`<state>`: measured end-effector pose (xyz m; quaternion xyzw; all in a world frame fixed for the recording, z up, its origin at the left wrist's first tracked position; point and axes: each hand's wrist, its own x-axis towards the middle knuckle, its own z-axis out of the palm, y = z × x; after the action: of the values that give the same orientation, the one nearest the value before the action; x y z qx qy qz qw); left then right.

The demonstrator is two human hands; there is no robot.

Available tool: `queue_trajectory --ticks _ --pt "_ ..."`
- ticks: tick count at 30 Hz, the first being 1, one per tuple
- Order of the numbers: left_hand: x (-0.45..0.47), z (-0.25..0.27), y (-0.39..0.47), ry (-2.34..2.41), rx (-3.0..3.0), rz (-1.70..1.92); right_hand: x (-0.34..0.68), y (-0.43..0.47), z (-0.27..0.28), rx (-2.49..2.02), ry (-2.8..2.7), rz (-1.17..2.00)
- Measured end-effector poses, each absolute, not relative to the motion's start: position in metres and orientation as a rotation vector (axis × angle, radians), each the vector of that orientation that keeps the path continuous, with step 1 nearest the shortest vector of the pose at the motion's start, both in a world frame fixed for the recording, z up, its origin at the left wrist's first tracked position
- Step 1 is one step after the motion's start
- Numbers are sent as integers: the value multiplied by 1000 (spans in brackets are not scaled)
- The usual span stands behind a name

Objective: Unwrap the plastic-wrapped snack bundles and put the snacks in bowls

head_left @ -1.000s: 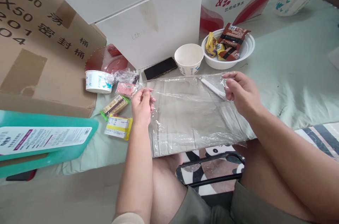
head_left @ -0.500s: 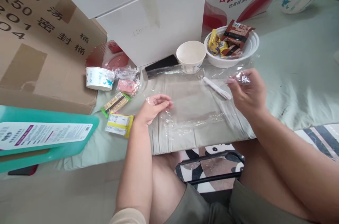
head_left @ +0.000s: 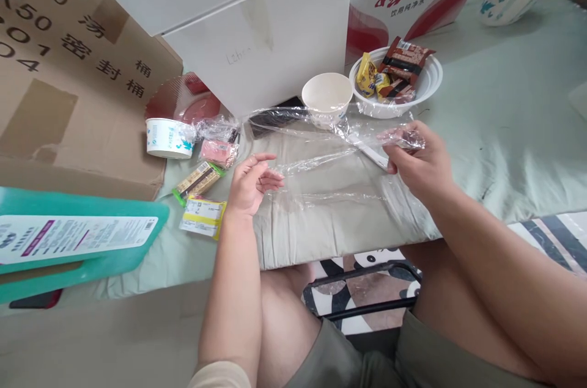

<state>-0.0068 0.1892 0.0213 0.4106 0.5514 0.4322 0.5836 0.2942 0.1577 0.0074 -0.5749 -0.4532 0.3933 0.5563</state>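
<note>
A sheet of clear plastic film, crinkled and see-through, is stretched between my two hands above the cloth. My right hand pinches its bunched right end. At the film's left end, my left hand has its fingers loosely bent and the film drawn up to the fingertips. Beneath the film, near my right hand, lies a white plastic strip-like utensil, partly covered. Just behind the film stands a white paper bowl. The film's far edge crosses a black flat object.
A white bowl holds brown and yellow snack packets. Left of my hand lie a pink packet, a green-edged bar, a yellow-white packet and a paper bowl. Cardboard and a green container flank the left.
My left hand has moved left and slightly up, and its fingers spread a little. My right hand has shifted slightly left. The film between them is lifted and pulled into tighter folds.
</note>
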Motion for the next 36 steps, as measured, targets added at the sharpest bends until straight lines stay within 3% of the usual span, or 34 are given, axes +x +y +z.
queue_trajectory --ticks 6,19,27,33,36 --pt "-8 22 190 1249 941 1085 295 160 11 -1219 -808 1258" --pt "-12 20 189 1099 968 1232 309 165 2 -1004 -793 1153" --pt "-17 24 183 1083 1153 1281 307 153 18 -1064 -1054 1019" --pt "-19 0 191 1494 1474 1025 304 155 3 -1333 -1455 568" --pt "-18 -6 195 1482 1447 1100 305 157 -3 -1355 -1448 574"
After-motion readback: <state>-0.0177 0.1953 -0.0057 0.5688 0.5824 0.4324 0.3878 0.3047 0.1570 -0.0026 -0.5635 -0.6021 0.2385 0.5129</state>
